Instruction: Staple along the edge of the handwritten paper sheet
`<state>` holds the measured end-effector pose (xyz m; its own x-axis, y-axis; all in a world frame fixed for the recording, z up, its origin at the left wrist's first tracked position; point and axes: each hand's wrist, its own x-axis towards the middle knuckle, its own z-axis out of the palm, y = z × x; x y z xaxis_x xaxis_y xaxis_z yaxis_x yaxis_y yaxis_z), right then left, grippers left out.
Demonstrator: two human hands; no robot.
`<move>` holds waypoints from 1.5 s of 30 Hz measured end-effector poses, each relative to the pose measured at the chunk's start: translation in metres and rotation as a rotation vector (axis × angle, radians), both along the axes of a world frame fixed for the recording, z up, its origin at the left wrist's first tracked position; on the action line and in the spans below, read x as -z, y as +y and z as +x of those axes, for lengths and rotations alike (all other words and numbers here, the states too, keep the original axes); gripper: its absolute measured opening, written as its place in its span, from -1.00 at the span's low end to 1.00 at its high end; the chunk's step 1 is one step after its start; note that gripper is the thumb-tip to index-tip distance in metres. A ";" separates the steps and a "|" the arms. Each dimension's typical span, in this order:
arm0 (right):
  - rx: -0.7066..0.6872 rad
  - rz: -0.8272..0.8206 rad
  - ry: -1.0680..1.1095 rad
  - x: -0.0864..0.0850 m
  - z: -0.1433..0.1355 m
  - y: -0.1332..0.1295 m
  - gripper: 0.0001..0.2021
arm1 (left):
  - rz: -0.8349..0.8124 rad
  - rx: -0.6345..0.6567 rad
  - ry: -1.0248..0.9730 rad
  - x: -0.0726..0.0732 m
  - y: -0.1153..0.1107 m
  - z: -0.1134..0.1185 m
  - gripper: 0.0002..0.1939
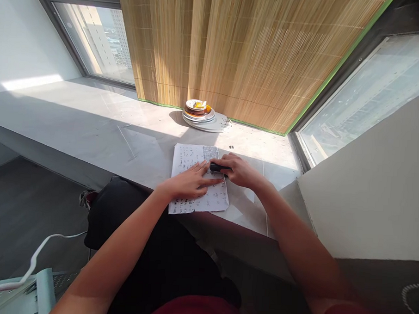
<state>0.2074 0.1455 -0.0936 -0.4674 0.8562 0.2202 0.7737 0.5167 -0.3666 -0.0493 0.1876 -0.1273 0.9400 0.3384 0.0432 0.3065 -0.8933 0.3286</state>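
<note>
White paper sheets (214,202) covered in handwriting lie at the front edge of a pale stone ledge, with a dark shaded patch near their top right. My left hand (191,180) rests flat on the paper, fingers spread. At the paper's right edge my right hand (241,171) is wrapped round a small black object (216,167), which looks like a stapler. Its left end sits over the paper, just above the left index finger; its right end is hidden in the hand.
Behind the paper stands a stack of plates (199,117) with a small yellow item on top. Two tiny dark pieces (231,147) lie on the ledge (75,128). A bamboo blind (235,51) hangs behind, and a wall (371,182) closes the right side. A white cable runs at lower left.
</note>
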 end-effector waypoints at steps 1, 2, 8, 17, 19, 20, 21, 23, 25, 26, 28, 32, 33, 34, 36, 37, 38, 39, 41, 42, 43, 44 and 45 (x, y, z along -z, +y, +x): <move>0.005 -0.003 0.004 0.000 -0.001 0.000 -0.45 | 0.002 0.002 -0.003 0.001 0.000 0.000 -0.31; 0.010 -0.004 0.007 0.000 -0.001 0.000 -0.45 | 0.002 0.005 -0.008 0.001 0.000 -0.001 -0.31; -0.002 0.031 0.056 0.002 -0.002 0.001 -0.50 | -0.009 0.012 -0.042 0.001 -0.001 -0.001 -0.29; 0.006 0.014 0.027 0.006 0.000 0.002 -0.51 | -0.007 0.022 -0.049 0.000 -0.001 -0.001 -0.31; 0.006 0.006 0.040 0.007 0.001 0.003 -0.51 | -0.011 0.022 -0.057 0.001 -0.001 -0.002 -0.31; 0.005 0.002 0.048 0.007 0.002 0.004 -0.50 | -0.010 0.022 -0.059 0.001 -0.001 -0.002 -0.31; 0.004 -0.001 0.056 0.007 0.002 0.004 -0.50 | -0.009 0.020 -0.061 0.002 -0.001 -0.002 -0.31; 0.004 -0.005 0.057 0.007 0.001 0.003 -0.49 | -0.009 0.016 -0.063 0.002 -0.001 -0.002 -0.31; 0.019 -0.008 0.031 0.006 -0.002 0.002 -0.50 | -0.014 0.014 -0.069 0.003 0.000 -0.002 -0.32; 0.035 -0.007 0.005 0.006 -0.004 0.000 -0.50 | -0.015 0.014 -0.073 0.004 0.000 -0.002 -0.31; 0.079 0.000 -0.068 0.004 -0.010 -0.003 -0.51 | -0.014 0.015 -0.073 0.005 0.000 -0.002 -0.30; 0.128 0.037 -0.196 0.001 -0.021 -0.010 -0.59 | -0.017 0.006 -0.052 0.006 0.001 -0.002 -0.34; 0.132 0.047 -0.213 0.000 -0.022 -0.010 -0.60 | -0.019 0.003 -0.052 0.006 0.001 -0.002 -0.36; 0.133 0.052 -0.223 -0.001 -0.024 -0.011 -0.61 | -0.020 0.001 -0.053 0.006 0.001 -0.002 -0.37; 0.133 0.044 -0.229 -0.002 -0.025 -0.012 -0.62 | -0.016 -0.001 -0.040 0.005 0.001 -0.003 -0.36; 0.136 0.041 -0.231 -0.002 -0.026 -0.013 -0.63 | -0.011 -0.004 -0.030 0.005 0.001 -0.003 -0.36; 0.137 0.041 -0.241 -0.002 -0.028 -0.013 -0.62 | -0.005 -0.006 -0.021 0.005 0.001 -0.003 -0.36; 0.142 0.048 -0.257 -0.001 -0.030 -0.014 -0.61 | 0.002 -0.005 -0.015 0.004 0.001 -0.003 -0.36; 0.157 0.087 -0.295 0.001 -0.033 -0.016 -0.57 | 0.015 0.000 -0.020 0.004 0.000 -0.003 -0.37; 0.162 0.110 -0.306 0.002 -0.034 -0.017 -0.56 | 0.021 0.004 -0.028 0.004 0.001 -0.003 -0.37; 0.163 0.125 -0.303 0.004 -0.034 -0.016 -0.54 | 0.024 0.007 -0.034 0.003 0.001 -0.003 -0.36; 0.160 0.127 -0.284 0.005 -0.033 -0.015 -0.54 | 0.025 0.010 -0.035 0.002 0.001 -0.003 -0.36; 0.153 0.115 -0.244 0.006 -0.030 -0.013 -0.54 | 0.024 0.011 -0.030 0.002 0.001 -0.003 -0.35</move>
